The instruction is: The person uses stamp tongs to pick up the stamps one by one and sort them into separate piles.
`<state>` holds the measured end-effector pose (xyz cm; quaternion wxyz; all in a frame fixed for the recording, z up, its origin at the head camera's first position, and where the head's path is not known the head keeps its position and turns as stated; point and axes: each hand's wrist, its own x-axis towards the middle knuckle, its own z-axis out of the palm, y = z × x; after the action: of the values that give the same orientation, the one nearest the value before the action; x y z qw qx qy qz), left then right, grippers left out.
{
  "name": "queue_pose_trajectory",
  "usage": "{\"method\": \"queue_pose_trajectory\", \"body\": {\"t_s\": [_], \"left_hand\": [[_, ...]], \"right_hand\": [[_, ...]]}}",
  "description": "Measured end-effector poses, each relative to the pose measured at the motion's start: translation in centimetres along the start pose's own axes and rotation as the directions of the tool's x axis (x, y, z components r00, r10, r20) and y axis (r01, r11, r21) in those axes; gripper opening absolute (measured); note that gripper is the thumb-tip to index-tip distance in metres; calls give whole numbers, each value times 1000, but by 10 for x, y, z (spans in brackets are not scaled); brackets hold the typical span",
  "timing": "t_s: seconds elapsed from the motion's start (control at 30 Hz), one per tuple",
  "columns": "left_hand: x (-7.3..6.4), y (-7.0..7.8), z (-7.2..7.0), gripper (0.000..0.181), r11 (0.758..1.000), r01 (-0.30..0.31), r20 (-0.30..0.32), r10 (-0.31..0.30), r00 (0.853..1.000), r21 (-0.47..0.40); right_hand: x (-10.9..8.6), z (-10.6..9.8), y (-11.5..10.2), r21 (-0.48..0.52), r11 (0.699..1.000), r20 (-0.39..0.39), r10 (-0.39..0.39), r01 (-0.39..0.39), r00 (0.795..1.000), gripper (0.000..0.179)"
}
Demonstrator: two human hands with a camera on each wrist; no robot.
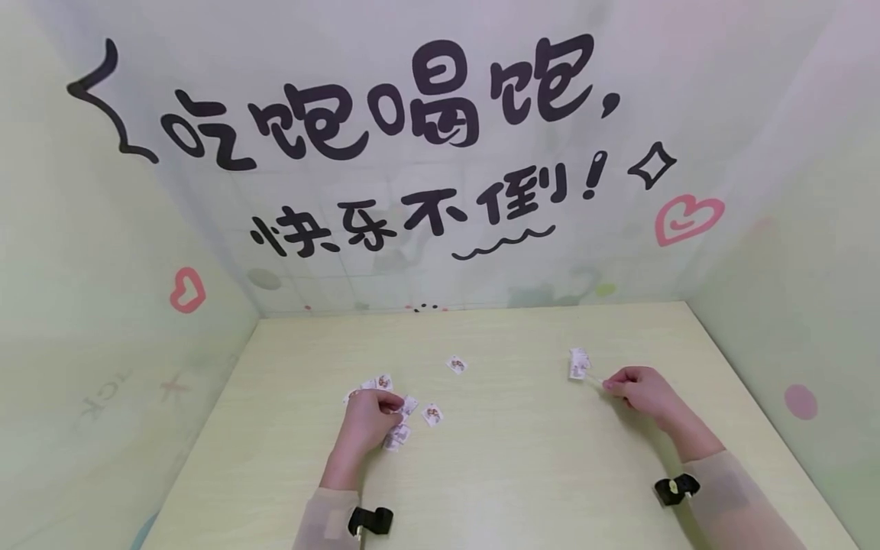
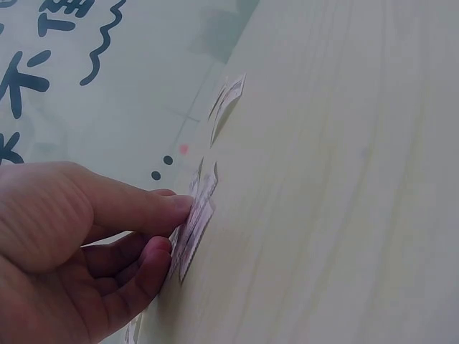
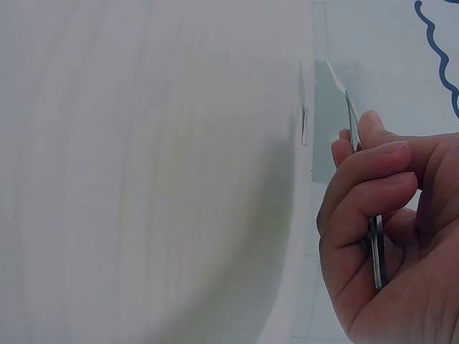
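Note:
In the head view, my left hand is low over a loose cluster of small printed paper pieces on the left of the table. Its thumb and forefinger pinch at a paper piece in the left wrist view; overlapping pieces partly hide the contact. My right hand grips slim silver tweezers, their tips pointing away from the fingers. Those tips reach a small stack of printed paper pieces at the right. Whether the tips hold a piece is too small to tell.
Two single paper pieces lie apart from the cluster, one farther back and one beside it. The pale wooden table meets a printed back wall, with side walls left and right. A black wrist strap sits on each forearm.

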<state>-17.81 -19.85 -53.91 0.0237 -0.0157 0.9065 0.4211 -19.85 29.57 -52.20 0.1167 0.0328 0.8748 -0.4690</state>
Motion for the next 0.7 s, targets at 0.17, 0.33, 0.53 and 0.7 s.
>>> {"method": "queue_pose_trajectory", "body": {"t_s": [0.17,0.33,0.53,0.7], "left_hand": [[1,-1,1,16,1000,0,-3,0,1000,0],[3,0,2,16,1000,1,-5,-1,1000,2],[3,-2,1,16,1000,-12,-3,12,1000,17],[3,-2,1,16,1000,-7,-2,7,1000,17]], "right_hand": [[2,-5,1,3,1000,-5,13,-13,1000,21],[6,-12,4,-9,1000,-16,16,-16,1000,21],[11,-19,9,-10,999,-31,41,-41,999,22],[13,-24,14,-20,997,-32,68,-68,997,22]]}}
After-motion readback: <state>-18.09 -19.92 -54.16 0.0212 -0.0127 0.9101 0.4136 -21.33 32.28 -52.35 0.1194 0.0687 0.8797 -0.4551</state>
